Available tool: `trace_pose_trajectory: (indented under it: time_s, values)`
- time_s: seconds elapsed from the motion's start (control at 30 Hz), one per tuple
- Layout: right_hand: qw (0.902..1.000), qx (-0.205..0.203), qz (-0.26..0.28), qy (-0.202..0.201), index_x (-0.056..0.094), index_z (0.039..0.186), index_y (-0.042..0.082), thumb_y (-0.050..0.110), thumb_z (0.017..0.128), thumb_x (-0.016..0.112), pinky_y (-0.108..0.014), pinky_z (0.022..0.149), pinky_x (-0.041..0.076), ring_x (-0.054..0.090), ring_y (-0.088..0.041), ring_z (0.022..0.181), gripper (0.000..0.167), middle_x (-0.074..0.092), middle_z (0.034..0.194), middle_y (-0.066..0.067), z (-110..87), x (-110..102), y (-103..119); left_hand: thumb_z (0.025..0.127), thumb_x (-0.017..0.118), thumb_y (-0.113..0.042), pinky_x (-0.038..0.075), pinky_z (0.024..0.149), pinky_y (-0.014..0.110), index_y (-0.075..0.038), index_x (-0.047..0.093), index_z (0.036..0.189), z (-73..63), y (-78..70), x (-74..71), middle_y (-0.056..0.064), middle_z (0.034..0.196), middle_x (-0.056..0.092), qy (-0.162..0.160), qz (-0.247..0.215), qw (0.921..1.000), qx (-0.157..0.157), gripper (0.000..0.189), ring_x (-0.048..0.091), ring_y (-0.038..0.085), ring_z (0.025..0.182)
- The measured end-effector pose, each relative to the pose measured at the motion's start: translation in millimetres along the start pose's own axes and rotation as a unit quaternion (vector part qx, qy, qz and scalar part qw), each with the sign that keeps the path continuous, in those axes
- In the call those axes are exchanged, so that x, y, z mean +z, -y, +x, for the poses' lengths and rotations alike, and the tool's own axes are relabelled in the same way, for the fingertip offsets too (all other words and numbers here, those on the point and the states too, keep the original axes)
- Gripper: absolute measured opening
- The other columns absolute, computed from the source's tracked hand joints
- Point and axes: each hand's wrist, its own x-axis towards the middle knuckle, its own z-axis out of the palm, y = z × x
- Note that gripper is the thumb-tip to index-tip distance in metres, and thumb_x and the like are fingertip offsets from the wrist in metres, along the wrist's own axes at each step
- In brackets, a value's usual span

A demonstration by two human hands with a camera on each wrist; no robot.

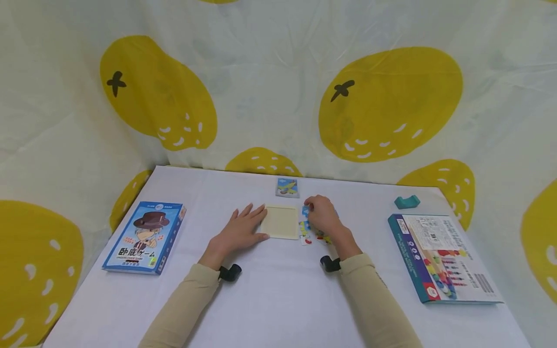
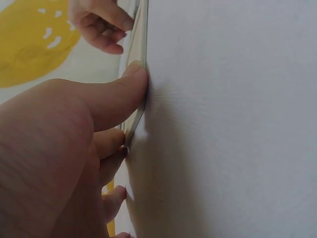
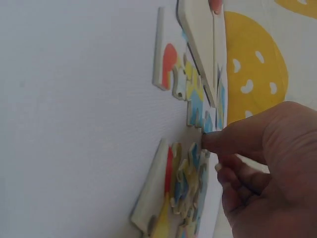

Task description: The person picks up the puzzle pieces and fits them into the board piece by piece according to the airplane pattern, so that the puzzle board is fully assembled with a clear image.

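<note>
A shallow cream puzzle tray (image 1: 280, 222) lies bare in the middle of the table. My left hand (image 1: 242, 229) rests against its left side, fingers spread and thumb at the front edge. Just right of the tray, puzzle pieces (image 1: 305, 237) with blue, yellow and red print form a short column. Over this column's far end, my right hand (image 1: 323, 215) pinches a puzzle piece between thumb and fingers, which mostly hide it. In the right wrist view, more jigsaw pieces (image 3: 185, 186) lie in a loose cluster beside and below that hand.
A small picture card with an airplane (image 1: 287, 187) lies behind the tray. At the left is a blue game box (image 1: 145, 237); at the right, a larger teal-edged box (image 1: 444, 258) with a teal curved block (image 1: 407, 202) behind it. A fruit-print curtain (image 1: 270, 96) closes the back.
</note>
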Motion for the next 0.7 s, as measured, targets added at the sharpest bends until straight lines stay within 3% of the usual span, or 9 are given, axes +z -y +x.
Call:
trace_pose_trajectory:
  time_s: [0.23,0.4,0.7]
  values:
    - [0.9983,0.051,-0.023,0.019,0.07,0.11,0.006,0.014,0.085,0.066,-0.044,0.094,0.044,0.044,-0.028,0.108,0.026,0.053,0.112,-0.01,2.4,-5.6,-1.5,0.094,0.057,-0.057,0.009,0.123,0.061,-0.024,0.026,0.158,-1.1,0.5,2.5,-0.008,0.167,0.019,-0.001,0.006,1.0,0.002,0.078,0.011,0.028,0.157]
    - [0.9983,0.045,-0.018,0.032,0.066,0.104,0.006,0.016,0.083,0.068,-0.042,0.091,0.045,0.045,-0.027,0.106,0.023,0.054,0.108,-0.01,5.9,-9.3,-4.1,0.095,0.054,-0.059,0.009,0.123,0.062,-0.024,0.024,0.159,0.6,2.4,4.0,-0.008,0.167,0.018,-0.006,0.014,0.9998,0.009,0.078,0.009,0.028,0.157]
    - [0.9933,0.01,0.113,0.019,0.062,0.093,0.008,0.006,0.087,0.063,-0.031,0.068,0.043,0.052,-0.023,0.081,0.006,0.058,0.086,-0.008,-0.7,-2.7,1.0,0.095,0.055,-0.058,0.006,0.123,0.062,-0.024,0.023,0.159,-0.3,1.3,4.6,-0.008,0.167,0.017,-0.001,0.01,1.0,-0.001,0.078,0.008,0.027,0.157]
